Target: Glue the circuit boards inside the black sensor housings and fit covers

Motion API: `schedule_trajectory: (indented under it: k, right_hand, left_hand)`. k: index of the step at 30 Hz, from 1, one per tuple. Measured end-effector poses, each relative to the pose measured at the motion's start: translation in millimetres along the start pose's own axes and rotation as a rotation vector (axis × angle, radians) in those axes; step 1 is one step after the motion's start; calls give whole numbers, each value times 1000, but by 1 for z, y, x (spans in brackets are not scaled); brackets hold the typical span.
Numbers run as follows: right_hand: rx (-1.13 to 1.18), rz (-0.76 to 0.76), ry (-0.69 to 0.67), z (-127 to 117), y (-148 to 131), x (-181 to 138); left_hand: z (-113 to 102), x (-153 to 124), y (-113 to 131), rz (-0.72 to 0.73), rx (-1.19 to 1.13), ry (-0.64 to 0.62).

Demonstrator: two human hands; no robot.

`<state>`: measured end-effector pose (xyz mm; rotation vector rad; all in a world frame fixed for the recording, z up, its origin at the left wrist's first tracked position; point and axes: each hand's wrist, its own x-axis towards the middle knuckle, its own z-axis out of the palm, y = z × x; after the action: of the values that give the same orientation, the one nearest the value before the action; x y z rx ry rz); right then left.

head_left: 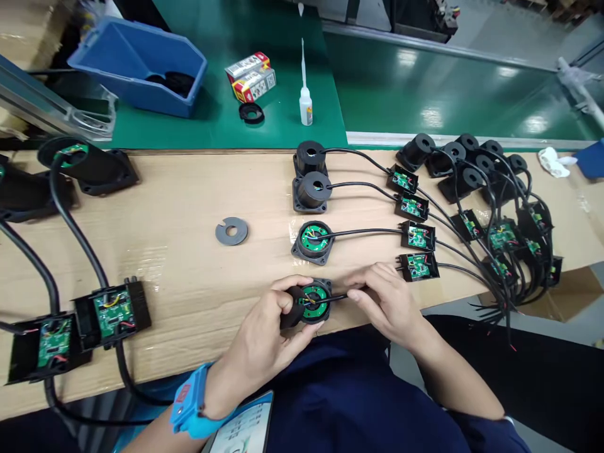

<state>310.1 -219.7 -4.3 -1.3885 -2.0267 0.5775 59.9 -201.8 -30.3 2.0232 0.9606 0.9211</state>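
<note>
My left hand [267, 330] has its fingers wrapped round a dark cylindrical cover [292, 307], against a black square-flanged housing with a round green circuit board [323, 307]. Thin coloured wires run at the board's centre. My right hand [384, 302] pinches the black cable [338, 297] that leaves this board to the right. Just above, a second open housing [314, 242] shows its green board and cable. Two covered housings, one of them the nearer black housing [312, 192], stand further back. A small black box with a circuit board [419, 266] lies beside my right hand.
A grey slotted ring [241, 231] lies left of the housings. Several finished-looking units with tangled cables [504, 251] crowd the right. Larger units [113, 311] lie at left. A blue bin [136, 63], small boxes [252, 75] and a dropper bottle [306, 104] stand behind.
</note>
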Motion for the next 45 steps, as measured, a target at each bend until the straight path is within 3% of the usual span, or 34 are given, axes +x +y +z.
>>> schedule_trajectory:
  k: [4, 9, 16, 19, 26, 36, 40, 43, 45]
  right_hand:
    - [-102, -47, 118, 1, -7, -1]
    - [-141, -91, 177, 2, -7, -5]
    - [-112, -89, 179, 4, -3, -4]
    - [-102, -79, 166, 5, -2, -3]
    - [-68, -99, 162, 4, -2, 0]
    - [-51, -95, 150, 4, -1, 1]
    - [-53, -92, 148, 3, -2, 0]
    - [-148, -128, 240, -2, -6, -4]
    - [-238, -242, 298, -2, -11, -8]
  left_hand:
    - [12, -4, 10, -12, 68, 101]
    - [10, -5, 16, -71, 97, 110]
    - [-44, -3, 27, -120, 190, -85]
    - [-55, 5, 36, -60, 283, -181]
    - [-45, 24, 43, 110, 410, -329]
    - [-44, 38, 41, 124, 491, -398]
    - [-47, 38, 36, 124, 498, -495]
    - [-49, 36, 34, 133, 521, -573]
    - [-50, 33, 34, 139, 513, -577]
